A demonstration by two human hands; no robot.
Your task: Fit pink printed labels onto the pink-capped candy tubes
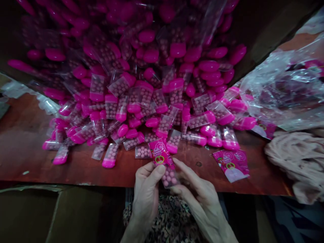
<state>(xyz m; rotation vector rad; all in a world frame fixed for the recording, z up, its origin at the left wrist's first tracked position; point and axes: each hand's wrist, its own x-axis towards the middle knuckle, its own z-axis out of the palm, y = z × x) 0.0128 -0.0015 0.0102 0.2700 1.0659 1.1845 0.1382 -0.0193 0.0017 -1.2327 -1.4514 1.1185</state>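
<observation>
My left hand (149, 185) pinches a small clear candy box (169, 178) between thumb and fingers, above the table's front edge. Pink candy balls show through the box's near end. A printed pink wrapper (159, 152) covers its far end, so the cap there is hidden. My right hand (196, 190) closes on the box from the right, its forefinger by the wrapper's edge and its thumb low on the box's side. Many similar candy boxes with pink caps (110, 155) lie in a heap just beyond my hands.
The heap spills from a dark, open container (263, 30) onto the reddish-brown table (25, 141). To the right lie a flat printed wrapper (231, 163), crumpled clear plastic (286, 87) and a beige cloth (296, 158). A cardboard box (27, 212) stands below the table edge at left.
</observation>
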